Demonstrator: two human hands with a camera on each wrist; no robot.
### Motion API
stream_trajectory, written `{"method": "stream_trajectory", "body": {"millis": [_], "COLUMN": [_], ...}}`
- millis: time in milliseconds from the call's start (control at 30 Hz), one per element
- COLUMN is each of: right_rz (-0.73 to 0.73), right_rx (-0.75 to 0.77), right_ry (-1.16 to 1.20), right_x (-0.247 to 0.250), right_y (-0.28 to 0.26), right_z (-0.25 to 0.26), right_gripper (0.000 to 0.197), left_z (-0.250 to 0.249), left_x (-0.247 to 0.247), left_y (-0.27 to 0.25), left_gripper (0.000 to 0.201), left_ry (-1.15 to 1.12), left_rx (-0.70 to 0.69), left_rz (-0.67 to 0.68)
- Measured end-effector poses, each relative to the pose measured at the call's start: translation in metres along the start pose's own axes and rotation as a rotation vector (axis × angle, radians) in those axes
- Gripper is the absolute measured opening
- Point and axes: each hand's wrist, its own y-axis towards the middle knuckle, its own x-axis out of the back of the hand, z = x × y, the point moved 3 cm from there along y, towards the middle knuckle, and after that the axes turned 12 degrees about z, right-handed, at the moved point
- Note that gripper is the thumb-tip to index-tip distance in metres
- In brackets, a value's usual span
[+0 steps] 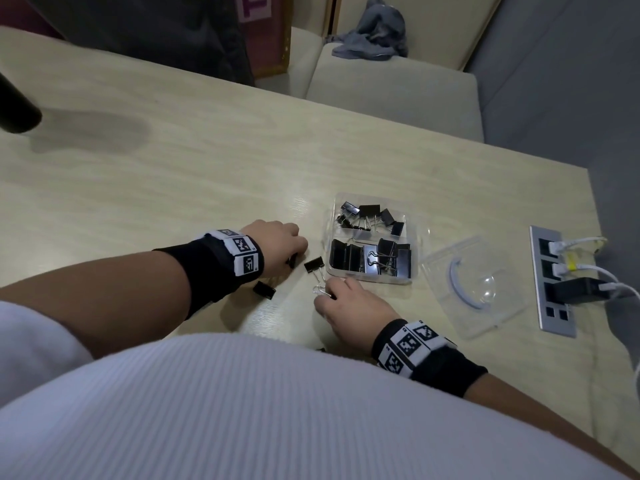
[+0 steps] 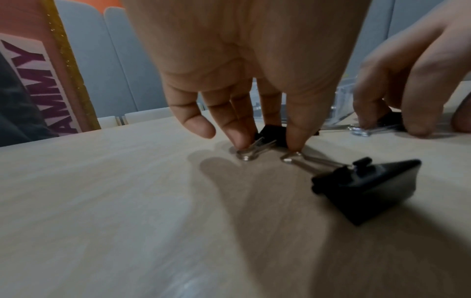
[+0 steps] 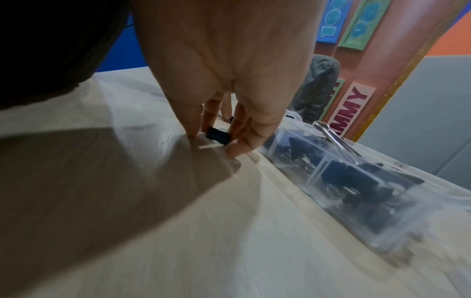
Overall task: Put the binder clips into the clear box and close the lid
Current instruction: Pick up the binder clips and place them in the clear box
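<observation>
The clear box (image 1: 415,237) stands open on the table with several black binder clips in its two compartments. Its lid (image 1: 474,285) lies flat to the right of it. My left hand (image 1: 294,259) is left of the box, and its fingertips (image 2: 239,143) pinch a small binder clip (image 2: 272,132) on the table. My right hand (image 1: 325,289) pinches the wire handles of a second clip (image 1: 314,265), whose black body (image 3: 216,136) shows between its fingers. A third clip (image 1: 264,290) lies loose on the table under my left wrist, also seen as the near clip (image 2: 364,189).
A metal power socket strip (image 1: 554,282) with plugged cables is set into the table right of the lid. The table's (image 1: 173,168) right edge lies just past it. A cushioned bench with grey cloth (image 1: 374,29) stands beyond the far edge.
</observation>
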Motion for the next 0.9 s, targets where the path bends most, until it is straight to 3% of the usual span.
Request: {"method": "stream_trajectory", "body": {"millis": [100, 167, 267, 433, 567, 700, 800, 900], "right_rz": [0.015, -0.052, -0.290, -0.683, -0.608, -0.597, -0.368, -0.153], "right_rx": [-0.021, 0.022, 0.063, -0.210, -0.308, -0.166, -0.033, 0.004], "right_ry": [0.018, 0.068, 0.151, 0.442, 0.419, 0.395, 0.400, 0.356], "right_x": [0.000, 0.008, 0.030, 0.077, 0.092, 0.082, 0.062, 0.044], "right_y": [-0.003, -0.009, -0.020, -0.027, -0.025, -0.022, -0.016, -0.008], "right_z": [-0.006, -0.006, -0.011, -0.057, -0.072, -0.042, -0.010, 0.009], "right_gripper": [0.028, 0.020, 0.011, 0.016, 0.033, 0.026, 0.019, 0.034], "left_z": [0.002, 0.003, 0.001, -0.012, -0.017, -0.005, 0.001, 0.000], "left_x": [0.003, 0.011, 0.031, 0.070, 0.084, 0.071, 0.048, 0.019], "left_y": [0.001, 0.000, -0.002, 0.004, 0.005, 0.000, -0.007, -0.012], "left_gripper": [0.038, 0.038, 0.035, 0.038, 0.048, 0.028, 0.024, 0.041], "left_ry": [-0.084, -0.168, -0.323, -0.510, -0.593, -0.477, -0.327, -0.140], "left_rx": [0.046, 0.065, 0.033, -0.052, -0.095, -0.011, 0.069, 0.111], "left_rz": [-0.031, -0.104, -0.228, -0.420, -0.484, -0.363, -0.128, 0.190]}}
